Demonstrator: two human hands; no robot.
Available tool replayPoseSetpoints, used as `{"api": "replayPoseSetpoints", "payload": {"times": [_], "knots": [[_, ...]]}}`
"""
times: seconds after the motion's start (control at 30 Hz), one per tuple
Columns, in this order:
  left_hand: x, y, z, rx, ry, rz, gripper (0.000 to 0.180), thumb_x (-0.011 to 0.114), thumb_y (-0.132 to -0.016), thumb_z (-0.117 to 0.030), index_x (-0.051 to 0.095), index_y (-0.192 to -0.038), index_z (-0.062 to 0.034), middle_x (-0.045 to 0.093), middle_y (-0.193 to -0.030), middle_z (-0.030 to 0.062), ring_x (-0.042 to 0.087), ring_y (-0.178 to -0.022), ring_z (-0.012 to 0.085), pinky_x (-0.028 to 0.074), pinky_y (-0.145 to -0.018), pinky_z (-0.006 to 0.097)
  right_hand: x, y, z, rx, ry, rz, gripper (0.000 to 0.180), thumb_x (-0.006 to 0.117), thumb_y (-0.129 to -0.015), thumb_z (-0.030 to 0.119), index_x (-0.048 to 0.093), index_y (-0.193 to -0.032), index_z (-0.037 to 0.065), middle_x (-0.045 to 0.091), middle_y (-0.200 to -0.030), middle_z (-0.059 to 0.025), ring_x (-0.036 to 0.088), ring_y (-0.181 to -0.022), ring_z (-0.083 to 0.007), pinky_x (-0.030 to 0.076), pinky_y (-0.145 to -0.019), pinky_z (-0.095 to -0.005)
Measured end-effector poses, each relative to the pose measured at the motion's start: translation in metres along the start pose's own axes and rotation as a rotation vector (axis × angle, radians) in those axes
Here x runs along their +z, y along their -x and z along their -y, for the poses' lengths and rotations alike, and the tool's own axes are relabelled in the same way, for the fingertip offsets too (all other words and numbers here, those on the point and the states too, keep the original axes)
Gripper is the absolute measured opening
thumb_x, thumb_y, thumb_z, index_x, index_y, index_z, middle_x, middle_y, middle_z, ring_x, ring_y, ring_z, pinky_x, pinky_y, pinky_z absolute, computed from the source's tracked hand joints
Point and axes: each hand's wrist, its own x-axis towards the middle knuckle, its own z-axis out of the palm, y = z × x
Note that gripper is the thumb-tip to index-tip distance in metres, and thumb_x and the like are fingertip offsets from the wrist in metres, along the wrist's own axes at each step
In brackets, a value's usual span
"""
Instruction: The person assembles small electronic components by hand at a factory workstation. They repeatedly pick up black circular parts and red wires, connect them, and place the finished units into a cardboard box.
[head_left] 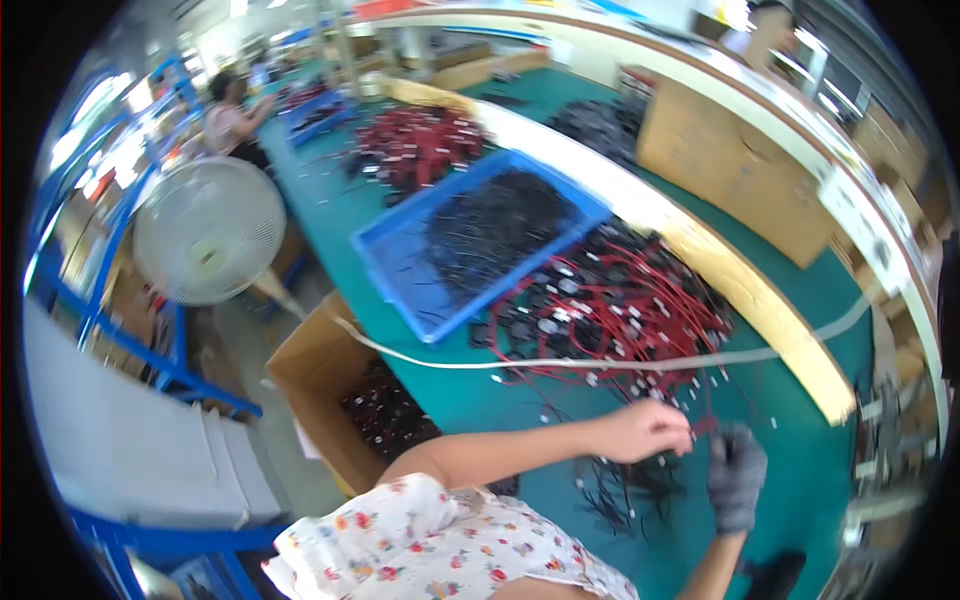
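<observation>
My bare left hand (645,432) reaches in from the left, its fingers curled into a pinch. Close to its right is my right hand (737,478) in a grey glove, fingers bent together. A short stretch of red wire (704,426) spans the gap between the fingertips of both hands; its ends are hidden. Just beyond the hands lies a heap of red and black wires (620,310) with small white and black connectors. Below my left hand, a bunch of thin black wires (615,495) rests on the green tabletop (545,530).
A blue tray (385,270) of black wires stands beyond the heap. An open cardboard box (315,350) sits left of the table, near a fan (210,232). A pale cable (430,362) crosses in front of the heap. Another person (240,118) is at the far left.
</observation>
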Motion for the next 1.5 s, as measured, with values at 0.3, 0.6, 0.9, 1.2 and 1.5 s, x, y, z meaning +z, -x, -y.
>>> {"api": "replayPoseSetpoints", "payload": {"times": [0.3,0.6,0.9,1.2,1.5], "knots": [[0.0,0.004,-0.011,-0.241,0.525,0.122,0.025,0.043,-0.092,-0.018,0.056,-0.078,-0.0018,0.053,-0.066,0.0028,0.057,-0.07,0.0155,0.044,-0.068,0.029,0.019,-0.009,0.004,0.205,-0.808,0.313,0.017,0.052,-0.083,0.01,0.062,-0.094,0.002,0.061,-0.077,-0.004,0.055,-0.07,-0.0105,0.046,-0.067,-0.0252],[0.001,0.009,0.0,-0.291,0.647,0.075,0.023,0.044,-0.092,-0.019,0.053,-0.078,-0.0034,0.051,-0.065,0.0016,0.056,-0.071,0.0176,0.043,-0.068,0.03,0.015,-0.011,0.006,0.29,-1.003,0.348,0.014,0.056,-0.082,0.01,0.06,-0.092,0.002,0.06,-0.076,-0.0022,0.054,-0.07,-0.0077,0.045,-0.064,-0.0235],[0.004,0.007,0.004,-0.287,0.644,0.018,0.023,0.045,-0.091,-0.02,0.054,-0.079,-0.0026,0.053,-0.068,0.0035,0.057,-0.073,0.0193,0.045,-0.068,0.031,0.032,-0.006,0.003,0.269,-1.043,0.217,0.009,0.06,-0.08,0.011,0.057,-0.08,0.002,0.06,-0.073,-0.0037,0.054,-0.068,-0.0077,0.045,-0.061,-0.0233],[0.004,0.005,-0.002,-0.489,0.846,0.025,0.029,0.045,-0.091,-0.026,0.051,-0.073,-0.0039,0.046,-0.062,-0.0003,0.054,-0.068,0.0168,0.045,-0.065,0.03,0.03,-0.009,0.002,0.161,-1.008,0.235,0.012,0.059,-0.082,0.014,0.057,-0.08,0.002,0.058,-0.068,-0.0029,0.053,-0.063,-0.0085,0.043,-0.056,-0.0233],[-0.003,0.004,0.003,-0.404,0.849,-0.025,0.028,0.046,-0.091,-0.023,0.051,-0.07,-0.0052,0.044,-0.056,-0.0015,0.051,-0.064,0.0145,0.043,-0.064,0.03,0.028,-0.007,0.001,0.244,-0.801,0.276,0.013,0.06,-0.08,0.014,0.06,-0.084,0.001,0.057,-0.068,-0.0048,0.054,-0.063,-0.014,0.044,-0.06,-0.0269]]}}
